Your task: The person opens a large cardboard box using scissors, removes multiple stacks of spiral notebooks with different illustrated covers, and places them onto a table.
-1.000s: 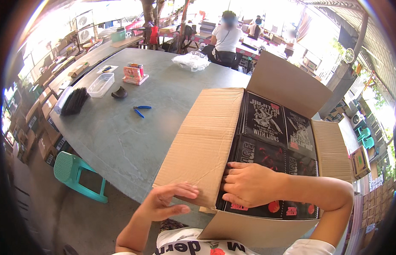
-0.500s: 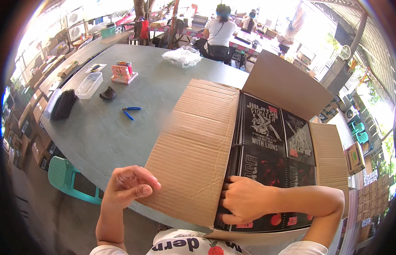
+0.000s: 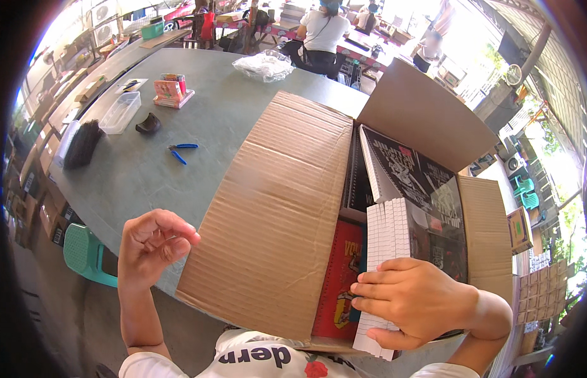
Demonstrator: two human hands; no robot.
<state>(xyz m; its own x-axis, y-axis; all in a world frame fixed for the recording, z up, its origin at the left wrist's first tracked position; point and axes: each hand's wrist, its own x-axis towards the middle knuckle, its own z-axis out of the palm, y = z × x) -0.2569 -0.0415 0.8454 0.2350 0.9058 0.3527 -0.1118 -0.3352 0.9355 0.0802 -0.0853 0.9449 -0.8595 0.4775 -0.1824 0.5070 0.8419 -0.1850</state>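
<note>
An open cardboard box [image 3: 268, 208] stands on the table in front of me, packed with dark-covered spiral notebooks [image 3: 407, 164]. My right hand [image 3: 410, 305] grips a stack of notebooks [image 3: 388, 236] by its white page edges; that side of the stack is lifted and tilted inside the box. Under the raised side, a red notebook [image 3: 339, 277] with a yellow design shows, with a strip of blue beside it. My left hand [image 3: 156, 242] hovers just left of the wide box flap, fingers loosely curled and apart from the thumb, holding nothing visible.
Blue nippers [image 3: 181, 151], a dark curved piece [image 3: 148, 124], a clear plastic tray [image 3: 122, 114], a black brush [image 3: 83, 146], a small pink box [image 3: 172, 93] and a plastic bag [image 3: 263, 65] lie on the table [image 3: 199, 120]. A green stool [image 3: 82, 255] stands left. People sit at tables beyond.
My right hand has raised the left side of a notebook stack, uncovering the red notebook beneath. A neighbouring stack now tilts too. My left hand has shifted slightly left and away from the flap.
</note>
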